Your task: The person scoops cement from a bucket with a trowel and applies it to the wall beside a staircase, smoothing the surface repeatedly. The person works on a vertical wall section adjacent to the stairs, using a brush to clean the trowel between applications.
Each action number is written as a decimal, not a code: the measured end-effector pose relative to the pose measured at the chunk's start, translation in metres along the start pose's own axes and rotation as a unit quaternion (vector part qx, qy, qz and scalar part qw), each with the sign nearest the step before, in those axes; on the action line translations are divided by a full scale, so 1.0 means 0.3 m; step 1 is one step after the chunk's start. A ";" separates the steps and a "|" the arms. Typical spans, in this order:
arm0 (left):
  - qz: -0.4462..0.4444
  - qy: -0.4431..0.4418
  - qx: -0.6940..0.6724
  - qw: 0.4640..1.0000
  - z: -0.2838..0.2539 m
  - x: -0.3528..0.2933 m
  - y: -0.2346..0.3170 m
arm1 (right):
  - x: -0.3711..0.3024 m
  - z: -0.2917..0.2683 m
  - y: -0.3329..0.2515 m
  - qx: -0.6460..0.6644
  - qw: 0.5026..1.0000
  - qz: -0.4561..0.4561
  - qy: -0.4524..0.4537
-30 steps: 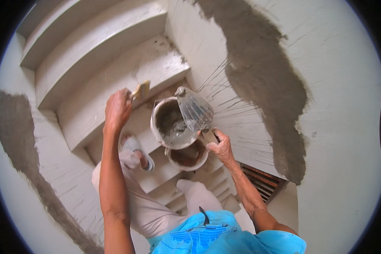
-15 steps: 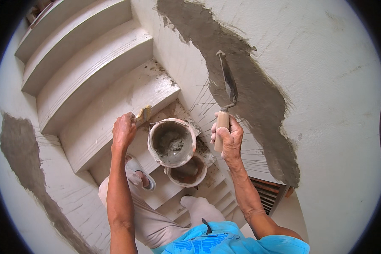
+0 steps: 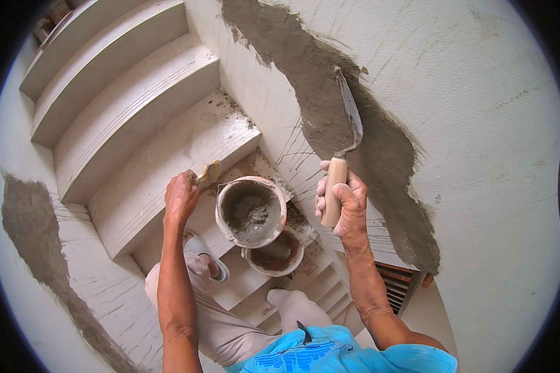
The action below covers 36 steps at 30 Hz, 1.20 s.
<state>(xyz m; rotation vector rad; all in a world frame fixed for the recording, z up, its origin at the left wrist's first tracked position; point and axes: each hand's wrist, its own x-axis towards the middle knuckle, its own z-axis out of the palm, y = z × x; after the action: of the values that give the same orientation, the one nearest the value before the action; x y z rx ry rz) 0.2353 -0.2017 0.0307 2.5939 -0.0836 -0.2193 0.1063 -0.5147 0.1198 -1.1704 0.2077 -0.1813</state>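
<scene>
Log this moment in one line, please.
left hand: brush | right hand: trowel, over grey wall patch | nearby: bucket of grey mix, second bucket

Stairwell (image 3: 168, 165): curved steps (image 3: 143, 124), grey-patched wall (image 3: 491, 186)

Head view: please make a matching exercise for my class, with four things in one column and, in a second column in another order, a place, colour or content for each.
Things
1. Trowel
2. Brush
3. Upper bucket
4. Shirt

Places, colours, contents
A. Bright blue
B. In the right hand
C. Contains grey mix
D. In the left hand

Pairs: 1-B, 2-D, 3-C, 4-A
</scene>
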 end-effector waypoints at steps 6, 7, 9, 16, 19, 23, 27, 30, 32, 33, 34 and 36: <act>0.005 0.005 -0.003 1.000 0.008 0.001 0.006 | -0.007 -0.039 -0.037 0.122 0.990 0.043 -0.046; -0.001 0.001 -0.002 1.000 0.005 -0.001 0.013 | -0.009 -0.049 -0.040 0.148 0.986 0.048 -0.057; -0.006 -0.002 -0.002 1.000 0.001 -0.003 0.022 | -0.015 -0.070 -0.045 0.189 0.977 0.061 -0.074; 0.009 0.007 0.006 1.000 0.009 -0.003 0.002 | -0.086 -0.097 -0.059 0.228 0.968 0.077 -0.077; 0.011 0.011 0.014 1.000 0.006 -0.001 -0.006 | -0.121 -0.083 -0.061 0.197 0.977 0.061 -0.060; -0.001 -0.005 0.012 1.000 0.000 -0.004 0.023 | -0.095 -0.051 -0.058 0.134 0.988 0.064 -0.052; 0.011 -0.003 0.003 1.000 0.015 -0.002 0.020 | -0.025 -0.010 -0.044 0.106 0.990 0.060 -0.066; 0.017 0.001 -0.007 1.000 0.015 -0.005 0.025 | 0.014 -0.010 -0.042 0.099 0.991 0.049 -0.071; 0.022 0.002 -0.007 1.000 0.015 -0.004 0.022 | 0.024 -0.015 -0.050 0.106 0.992 0.042 -0.060; 0.016 0.000 -0.005 1.000 0.013 -0.005 0.020 | 0.025 -0.018 -0.054 0.111 0.992 0.038 -0.055; 0.010 -0.002 -0.004 1.000 0.010 -0.006 0.020 | 0.023 -0.023 -0.060 0.109 0.991 0.042 -0.063; 0.012 -0.002 -0.006 1.000 0.010 -0.006 0.025 | 0.005 -0.020 -0.067 0.082 0.995 0.020 -0.050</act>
<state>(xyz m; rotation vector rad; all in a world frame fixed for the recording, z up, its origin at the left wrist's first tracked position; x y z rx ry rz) 0.2330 -0.2093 0.0323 2.5793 -0.1139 -0.2168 0.1056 -0.5279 0.1360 -1.0082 0.1260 -0.1021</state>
